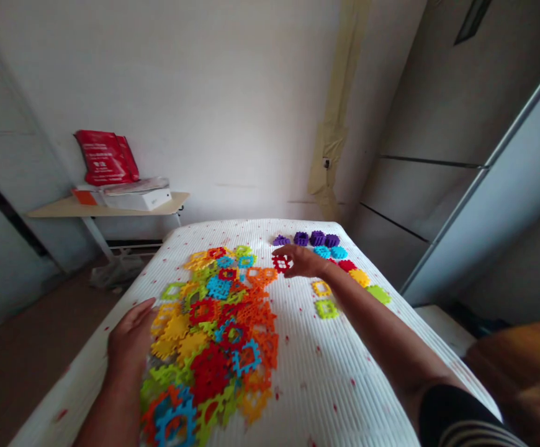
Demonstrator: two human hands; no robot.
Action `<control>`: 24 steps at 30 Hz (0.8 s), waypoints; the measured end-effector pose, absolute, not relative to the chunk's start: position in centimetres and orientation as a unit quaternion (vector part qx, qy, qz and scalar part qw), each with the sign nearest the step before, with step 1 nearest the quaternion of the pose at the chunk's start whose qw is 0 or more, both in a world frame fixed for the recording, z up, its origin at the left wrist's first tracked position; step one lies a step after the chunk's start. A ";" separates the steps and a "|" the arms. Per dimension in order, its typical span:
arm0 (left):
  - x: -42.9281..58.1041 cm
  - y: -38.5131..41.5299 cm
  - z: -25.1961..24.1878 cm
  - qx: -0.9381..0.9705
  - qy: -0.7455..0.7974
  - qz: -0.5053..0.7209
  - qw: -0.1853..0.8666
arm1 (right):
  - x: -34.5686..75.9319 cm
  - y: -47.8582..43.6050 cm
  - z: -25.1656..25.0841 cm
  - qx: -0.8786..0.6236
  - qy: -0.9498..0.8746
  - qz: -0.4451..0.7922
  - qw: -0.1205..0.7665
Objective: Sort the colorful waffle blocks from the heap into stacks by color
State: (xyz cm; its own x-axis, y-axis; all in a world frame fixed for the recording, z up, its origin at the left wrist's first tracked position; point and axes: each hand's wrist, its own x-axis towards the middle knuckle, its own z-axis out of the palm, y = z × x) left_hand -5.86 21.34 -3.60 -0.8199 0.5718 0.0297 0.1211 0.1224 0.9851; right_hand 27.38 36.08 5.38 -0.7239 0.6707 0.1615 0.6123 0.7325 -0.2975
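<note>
A large heap of flat interlocking plastic pieces (214, 335) in yellow, red, orange, green and blue covers the left half of a white ribbed mattress (326, 366). My left hand (133, 332) lies open against the heap's left edge. Stretched across the mattress, my right hand (303, 261) has its fingertips on a red lattice piece (281, 263). Beyond it are small groups of purple pieces (316, 239) and cyan pieces (329, 252). Nearer my right forearm lie a yellow square frame (321, 288) and a lime-green square frame (326, 308).
A narrow wooden shelf table (107, 206) against the far wall holds a red bag (106, 158) and a white box (137, 199). A pale grey door panel (498, 205) stands at the right. A blurred brown object (521, 366) fills the lower right corner.
</note>
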 end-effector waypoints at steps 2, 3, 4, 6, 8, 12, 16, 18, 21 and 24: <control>-5.2 21.1 -2.9 0.226 0.729 0.623 0.172 | 31.1 37.2 6.6 -0.412 -0.902 0.066 0.111; -5.0 21.0 -2.6 0.217 0.731 0.624 0.171 | 32.8 37.7 7.0 -0.440 -0.893 0.039 0.087; -4.9 21.0 -2.5 0.210 0.734 0.623 0.174 | 34.3 38.2 7.2 -0.463 -0.884 0.016 0.058; -5.0 21.0 -2.5 0.200 0.738 0.619 0.180 | 36.9 39.0 6.9 -0.496 -0.869 -0.010 0.003; -5.3 21.2 -2.9 0.201 0.741 0.615 0.180 | 38.6 39.6 6.1 -0.514 -0.857 -0.011 -0.028; -6.2 21.6 -4.1 0.219 0.744 0.607 0.171 | 39.9 40.1 4.2 -0.536 -0.842 -0.003 -0.055; -6.6 21.7 -4.6 0.217 0.754 0.597 0.171 | 39.8 40.3 3.3 -0.536 -0.842 0.000 -0.066; -6.4 21.6 -4.4 0.211 0.760 0.590 0.174 | 39.6 40.4 3.1 -0.532 -0.844 0.000 -0.070; -5.9 21.4 -3.8 0.215 0.762 0.586 0.170 | 39.5 40.7 2.8 -0.533 -0.843 -0.005 -0.075; -5.4 21.1 -3.2 0.215 0.764 0.585 0.168 | 39.5 40.8 2.6 -0.535 -0.841 -0.014 -0.076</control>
